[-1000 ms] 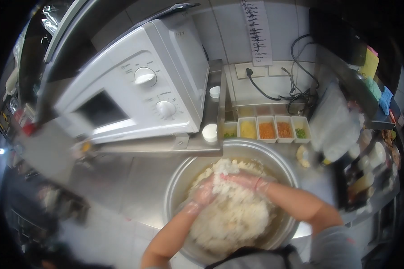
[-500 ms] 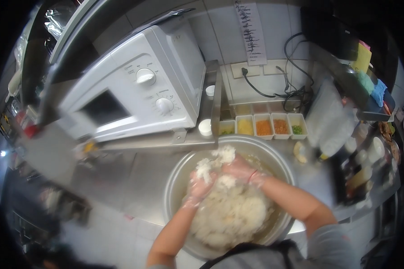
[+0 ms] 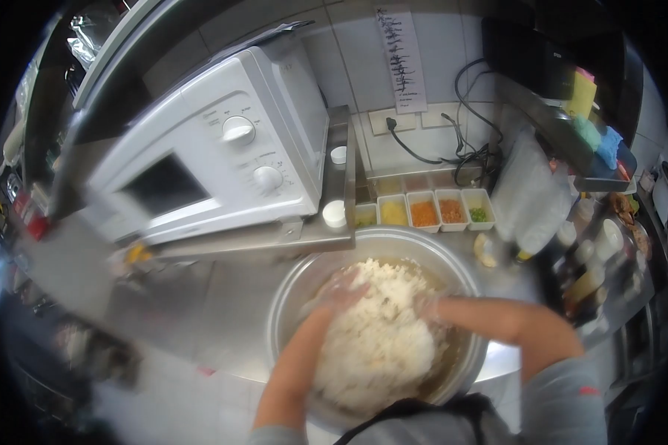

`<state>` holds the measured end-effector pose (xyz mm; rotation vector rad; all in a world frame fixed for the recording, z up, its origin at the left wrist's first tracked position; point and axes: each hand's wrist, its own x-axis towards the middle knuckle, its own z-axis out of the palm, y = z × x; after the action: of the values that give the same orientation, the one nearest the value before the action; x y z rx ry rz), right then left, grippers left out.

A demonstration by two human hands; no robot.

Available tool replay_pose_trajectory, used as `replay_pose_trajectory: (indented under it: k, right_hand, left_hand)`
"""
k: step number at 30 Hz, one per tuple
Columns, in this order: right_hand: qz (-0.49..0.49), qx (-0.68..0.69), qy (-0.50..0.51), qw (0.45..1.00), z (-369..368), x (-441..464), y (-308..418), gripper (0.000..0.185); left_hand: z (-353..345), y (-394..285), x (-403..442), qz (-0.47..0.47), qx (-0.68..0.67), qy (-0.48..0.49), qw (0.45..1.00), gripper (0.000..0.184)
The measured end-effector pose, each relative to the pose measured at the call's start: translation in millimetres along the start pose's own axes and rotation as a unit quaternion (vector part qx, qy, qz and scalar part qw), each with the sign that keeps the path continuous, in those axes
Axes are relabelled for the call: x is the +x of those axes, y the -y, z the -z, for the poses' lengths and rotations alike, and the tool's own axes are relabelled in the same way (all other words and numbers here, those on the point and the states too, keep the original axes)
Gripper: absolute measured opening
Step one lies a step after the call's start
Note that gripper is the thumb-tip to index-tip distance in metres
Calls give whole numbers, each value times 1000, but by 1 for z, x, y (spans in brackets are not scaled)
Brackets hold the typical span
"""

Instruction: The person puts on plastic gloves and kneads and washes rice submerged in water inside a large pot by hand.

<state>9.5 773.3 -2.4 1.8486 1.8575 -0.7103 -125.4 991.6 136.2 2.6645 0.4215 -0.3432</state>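
A wide metal pot [image 3: 280, 297] holds a large mound of white rice [image 3: 386, 334]. My left hand [image 3: 341, 291], in a clear plastic glove, rests against the upper left side of the mound with its fingers stretched out, somewhat blurred. On the right side of the rice, my right hand [image 3: 429, 308] is also in a clear glove. Its fingers are smeared by motion and partly sunk in the rice, so their shape is hidden.
Behind the pot stands a row of small white containers [image 3: 424, 213] with chopped ingredients. A white microwave [image 3: 223, 159] sits on a metal shelf at left. To the right are a plastic bag [image 3: 531, 200], a peeled-looking piece [image 3: 485, 251] and several bottles [image 3: 588, 282].
Both hands have come down from above the rice and moved apart to its two sides. The clumps that were in them now lie in the mound. The view has shifted slightly.
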Motion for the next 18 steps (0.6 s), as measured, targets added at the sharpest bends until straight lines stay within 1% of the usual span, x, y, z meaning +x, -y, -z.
replay_pose_trajectory:
  k: [2,4,5,6,7,8,9,11,12,14,15,16,18]
  right_hand:
    - [60,-158,-19,985,-6,19,-4,34]
    - [49,-217,-28,974,-3,27,-12,39]
    - [6,-193,-30,981,6,31,-11,47]
    - [-63,-84,-50,993,20,29,-4,55]
    - [-127,27,-84,988,35,27,3,65]
    - [-212,220,-131,943,66,2,20,77]
    - [-288,401,-171,853,90,-20,34,91]
    - [-201,562,-195,778,113,-42,49,105]
    - [-153,635,-205,729,123,-52,55,114]
    - [-134,685,-175,694,148,-75,64,97]
    - [-86,718,-171,669,147,-74,62,90]
    - [-38,749,-163,641,146,-72,60,84]
    - [134,804,-165,555,134,-53,49,76]
  left_hand:
    - [-4,-1,2,-31,-18,35,999,81]
    - [-6,-6,2,-47,-36,56,997,85]
    - [-1,-17,-9,-49,-41,65,996,88]
    - [-1,-24,-14,-50,-45,75,995,91]
    - [-6,-23,-13,-57,-34,67,996,97]
    - [-14,-20,-10,-65,-22,60,996,103]
    - [-19,-18,-8,-74,-11,52,996,109]
    - [-20,-15,-12,-90,-62,45,993,117]
    - [-18,-13,-13,-98,-87,42,991,122]
    - [-10,-16,-16,-103,-112,26,988,121]
    - [-4,-21,-23,-104,-125,20,986,121]
    - [4,-26,-32,-100,-220,28,970,115]
    - [28,-36,-58,-86,-403,40,910,103]
